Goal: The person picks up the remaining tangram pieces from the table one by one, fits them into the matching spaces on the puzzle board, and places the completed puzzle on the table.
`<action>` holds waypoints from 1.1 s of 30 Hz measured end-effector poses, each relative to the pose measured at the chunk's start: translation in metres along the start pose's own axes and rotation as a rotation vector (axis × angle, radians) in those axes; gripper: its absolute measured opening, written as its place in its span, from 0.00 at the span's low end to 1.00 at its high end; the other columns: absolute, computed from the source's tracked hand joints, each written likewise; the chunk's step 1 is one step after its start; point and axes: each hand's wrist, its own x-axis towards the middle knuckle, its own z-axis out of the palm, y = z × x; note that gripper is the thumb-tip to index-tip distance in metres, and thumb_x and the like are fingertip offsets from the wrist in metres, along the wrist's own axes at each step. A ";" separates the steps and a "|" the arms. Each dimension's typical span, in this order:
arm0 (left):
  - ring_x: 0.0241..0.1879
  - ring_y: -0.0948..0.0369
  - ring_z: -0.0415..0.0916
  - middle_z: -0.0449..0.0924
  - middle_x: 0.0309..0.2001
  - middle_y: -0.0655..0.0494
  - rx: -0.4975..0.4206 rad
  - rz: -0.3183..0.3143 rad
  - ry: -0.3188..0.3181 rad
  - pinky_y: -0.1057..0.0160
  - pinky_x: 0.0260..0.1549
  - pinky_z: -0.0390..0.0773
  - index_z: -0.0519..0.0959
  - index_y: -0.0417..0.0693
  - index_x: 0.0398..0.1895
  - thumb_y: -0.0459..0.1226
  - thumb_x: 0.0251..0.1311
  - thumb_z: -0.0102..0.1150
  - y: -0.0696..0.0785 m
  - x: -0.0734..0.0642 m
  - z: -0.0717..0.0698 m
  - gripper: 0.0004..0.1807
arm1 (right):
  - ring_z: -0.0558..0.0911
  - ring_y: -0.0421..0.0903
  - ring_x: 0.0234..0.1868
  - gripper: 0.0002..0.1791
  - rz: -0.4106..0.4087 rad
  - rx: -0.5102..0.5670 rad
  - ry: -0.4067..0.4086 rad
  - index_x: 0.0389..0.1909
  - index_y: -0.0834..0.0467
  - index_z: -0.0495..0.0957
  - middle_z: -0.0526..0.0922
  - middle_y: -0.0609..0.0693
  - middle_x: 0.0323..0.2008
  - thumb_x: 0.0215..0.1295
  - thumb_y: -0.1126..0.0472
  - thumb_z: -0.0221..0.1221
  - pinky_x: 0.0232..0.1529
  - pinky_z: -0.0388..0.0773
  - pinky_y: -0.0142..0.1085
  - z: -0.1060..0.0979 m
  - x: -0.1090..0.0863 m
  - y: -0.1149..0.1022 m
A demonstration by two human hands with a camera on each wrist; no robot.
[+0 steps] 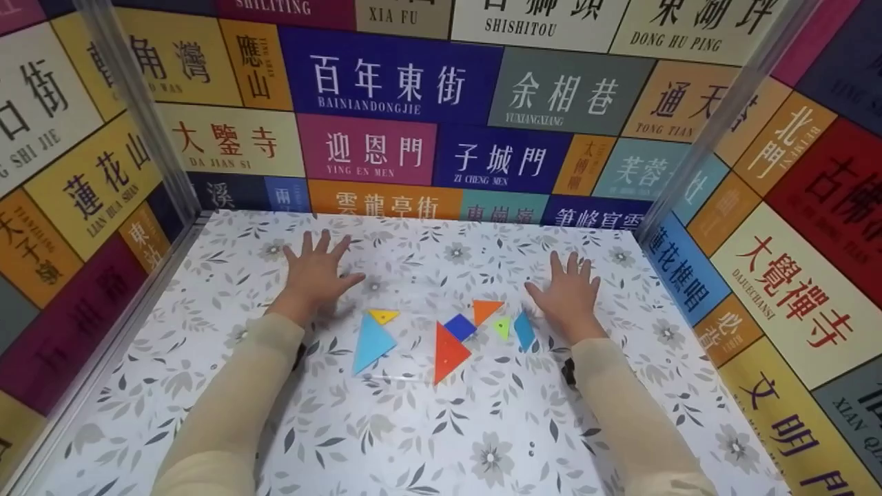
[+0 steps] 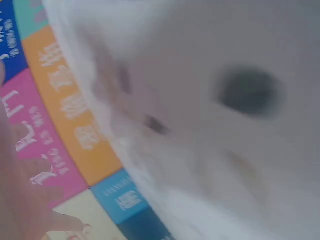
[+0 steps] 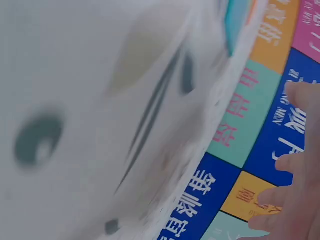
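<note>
Floral tbl, L hand, R hand splayed, tangram pcs btwn

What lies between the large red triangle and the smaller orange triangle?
The dark blue square lies between the large red triangle and the smaller orange triangle; the head view shows it.

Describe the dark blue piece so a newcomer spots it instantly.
In the head view, look at the white floral tabletop between the sleeves. Find the large red triangle; the dark blue piece is at its upper right, with a smaller orange triangle beyond. Unlike those triangles, it is a square.
</note>
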 end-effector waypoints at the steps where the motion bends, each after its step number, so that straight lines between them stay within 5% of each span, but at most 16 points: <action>1: 0.84 0.30 0.32 0.41 0.87 0.41 -0.015 0.004 0.008 0.14 0.70 0.34 0.48 0.67 0.88 0.83 0.60 0.39 0.004 -0.001 -0.002 0.58 | 0.42 0.79 0.83 0.57 0.006 0.014 0.006 0.87 0.56 0.48 0.43 0.73 0.84 0.70 0.23 0.51 0.75 0.44 0.79 -0.001 -0.002 -0.002; 8: 0.85 0.33 0.37 0.45 0.87 0.44 -0.107 0.021 0.053 0.17 0.73 0.41 0.50 0.69 0.87 0.76 0.63 0.51 0.024 -0.013 -0.013 0.54 | 0.44 0.78 0.83 0.56 0.049 0.081 0.018 0.87 0.55 0.47 0.44 0.72 0.84 0.71 0.27 0.54 0.77 0.47 0.76 -0.002 -0.018 -0.018; 18: 0.84 0.32 0.43 0.48 0.86 0.41 -0.174 0.046 -0.030 0.21 0.75 0.49 0.55 0.64 0.86 0.75 0.65 0.50 0.046 -0.037 -0.021 0.52 | 0.53 0.73 0.83 0.56 0.043 0.246 0.032 0.86 0.55 0.49 0.50 0.70 0.84 0.70 0.27 0.56 0.81 0.53 0.67 -0.010 -0.037 -0.067; 28: 0.82 0.32 0.53 0.58 0.83 0.40 -0.182 0.062 -0.068 0.29 0.75 0.61 0.65 0.60 0.82 0.63 0.66 0.64 0.070 -0.052 -0.014 0.44 | 0.54 0.67 0.84 0.55 -0.007 0.331 -0.068 0.86 0.51 0.54 0.53 0.64 0.84 0.66 0.30 0.62 0.80 0.60 0.65 -0.006 -0.061 -0.124; 33: 0.79 0.36 0.63 0.67 0.79 0.39 -0.203 0.087 -0.090 0.34 0.74 0.67 0.73 0.54 0.77 0.58 0.66 0.67 0.071 -0.059 -0.003 0.39 | 0.65 0.65 0.79 0.51 -0.064 0.325 -0.130 0.82 0.52 0.62 0.63 0.62 0.80 0.63 0.36 0.69 0.76 0.67 0.62 -0.004 -0.075 -0.138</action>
